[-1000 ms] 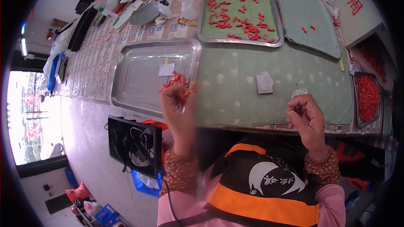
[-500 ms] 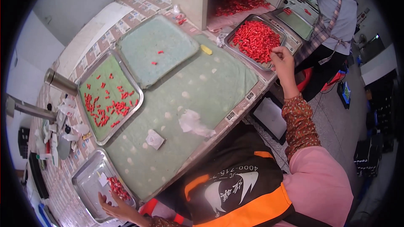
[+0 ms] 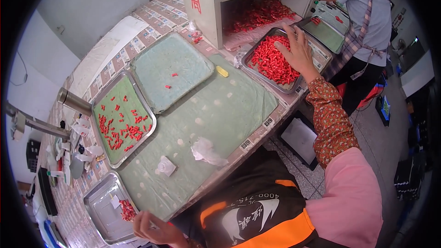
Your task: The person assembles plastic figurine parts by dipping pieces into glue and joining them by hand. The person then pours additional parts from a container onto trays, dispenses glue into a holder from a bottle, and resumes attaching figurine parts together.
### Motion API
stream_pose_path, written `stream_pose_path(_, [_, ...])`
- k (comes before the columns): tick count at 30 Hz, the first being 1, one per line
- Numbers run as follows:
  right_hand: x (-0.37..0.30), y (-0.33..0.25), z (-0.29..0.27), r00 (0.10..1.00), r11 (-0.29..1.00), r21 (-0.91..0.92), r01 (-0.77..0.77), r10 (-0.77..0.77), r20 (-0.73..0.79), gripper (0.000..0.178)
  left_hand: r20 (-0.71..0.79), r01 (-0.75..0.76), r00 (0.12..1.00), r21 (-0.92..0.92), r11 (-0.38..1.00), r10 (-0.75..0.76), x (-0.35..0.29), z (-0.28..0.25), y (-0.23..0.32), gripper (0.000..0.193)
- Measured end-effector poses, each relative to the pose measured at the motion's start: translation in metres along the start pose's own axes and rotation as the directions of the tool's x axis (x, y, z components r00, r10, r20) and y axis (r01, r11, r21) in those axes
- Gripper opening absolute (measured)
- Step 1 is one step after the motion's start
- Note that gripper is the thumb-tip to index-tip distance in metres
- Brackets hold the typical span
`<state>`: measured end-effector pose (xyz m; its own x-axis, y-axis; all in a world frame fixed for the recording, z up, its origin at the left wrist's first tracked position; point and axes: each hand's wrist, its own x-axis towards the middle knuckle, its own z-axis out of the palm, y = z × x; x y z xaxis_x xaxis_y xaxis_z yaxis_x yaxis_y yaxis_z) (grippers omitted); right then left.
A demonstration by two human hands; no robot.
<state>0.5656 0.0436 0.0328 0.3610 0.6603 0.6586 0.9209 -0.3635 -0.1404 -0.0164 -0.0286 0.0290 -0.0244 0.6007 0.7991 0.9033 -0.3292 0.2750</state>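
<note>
The right hand [image 3: 301, 55], fingers spread, hovers above red pieces [image 3: 270, 62] heaped in a tray [image 3: 265, 81] near the worktop's [image 3: 257, 133] edge, so a careless sweep could spill some; whether the left hand [image 3: 158, 230] grips anything cannot be told.

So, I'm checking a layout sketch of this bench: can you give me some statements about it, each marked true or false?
1. The right hand is at the heaped tray. True.
2. The blue tray is full to the rim. False: just two red pieces lie on the blue tray.
3. A tissue lies on the green cloth. True.
4. The left hand is at the middle of the cloth. False: the left hand is by the steel tray.
5. Another person stands beyond the heaped tray, at the picture's upper right. True.
</note>
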Motion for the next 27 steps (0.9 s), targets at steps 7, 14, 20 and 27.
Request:
stream_pose_path(7, [0.023, -0.016, 0.016, 0.955, 0.946, -0.197, 0.258, -0.219, 0.2, 0.05, 0.169, 0.015, 0.985, -0.245, 0.969, 0.028, 0.021, 0.026, 0.026, 0.023])
stream_pose_path(14, [0.016, 0.008, 0.042, 0.939, 0.972, -0.065, 0.227, -0.2, 0.281, 0.048, 0.5, 0.799, 0.554, -0.545, 0.255, -0.665, 0.055, 0.093, -0.05, 0.037])
stream_pose_path(20, [0.014, 0.002, 0.044, 0.944, 0.984, -0.032, 0.176, -0.16, 0.289, 0.053, 0.834, 0.864, 0.287, -0.438, -0.25, -0.471, 0.073, 0.114, -0.063, 0.043])
stream_pose_path(27, [0.014, 0.006, 0.037, 0.972, 0.975, -0.066, 0.211, -0.202, 0.121, 0.046, 0.862, 0.858, 0.205, -0.386, -0.339, -0.464, 0.074, 0.141, -0.094, 0.034])
